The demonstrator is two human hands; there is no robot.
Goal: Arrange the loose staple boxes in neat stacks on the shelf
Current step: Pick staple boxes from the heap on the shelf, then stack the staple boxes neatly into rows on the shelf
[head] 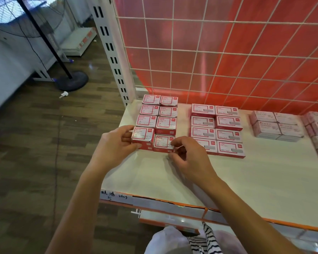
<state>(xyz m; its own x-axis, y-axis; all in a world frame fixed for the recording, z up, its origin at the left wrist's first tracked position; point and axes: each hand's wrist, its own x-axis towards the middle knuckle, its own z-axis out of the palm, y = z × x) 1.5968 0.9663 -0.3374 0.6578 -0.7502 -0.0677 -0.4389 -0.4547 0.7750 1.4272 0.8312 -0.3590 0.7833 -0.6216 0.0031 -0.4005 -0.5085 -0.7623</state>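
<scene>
Red-and-white staple boxes stand in two tidy columns at the back left of the white shelf (228, 180). My left hand (116, 143) grips the front-left box stack (142, 137), thumb on its top and fingers round its left side. My right hand (189, 156) pinches the lower right corner of the front-right box (162, 143), which sits lower than its neighbour. The two front boxes touch each other.
A second block of red boxes (217, 129) lies just right of my hands. Pale pink box stacks (275, 127) sit further right. A white wire grid over a red panel (228, 61) backs the shelf. A white slotted upright (114, 57) marks the shelf's left end.
</scene>
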